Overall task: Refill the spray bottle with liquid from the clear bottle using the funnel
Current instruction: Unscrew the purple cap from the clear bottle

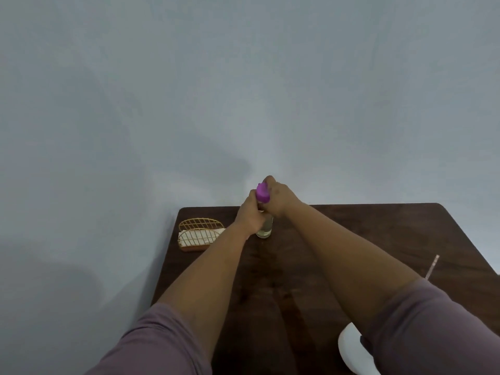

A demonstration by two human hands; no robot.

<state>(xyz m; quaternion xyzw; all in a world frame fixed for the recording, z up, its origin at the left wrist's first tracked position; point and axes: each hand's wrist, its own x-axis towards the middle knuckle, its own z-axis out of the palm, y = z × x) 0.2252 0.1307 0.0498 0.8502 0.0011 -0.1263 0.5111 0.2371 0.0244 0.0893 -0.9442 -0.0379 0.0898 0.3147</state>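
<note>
A clear spray bottle (pixel 265 230) with pale liquid in its base stands upright near the far edge of the dark wooden table (pixel 351 239). Its purple spray head (pixel 262 195) sits on top. My left hand (pixel 250 215) is wrapped around the bottle's body. My right hand (pixel 278 197) is closed on the purple head from the right side. The neck of the bottle is hidden by my fingers. No funnel and no second clear bottle is in view.
A gold wire basket (pixel 198 234) holding a folded white cloth sits at the table's far left. A thin pinkish stick (pixel 432 267) lies near the right edge. A white rounded object (pixel 351 347) shows partly under my right sleeve. A plain grey wall stands behind.
</note>
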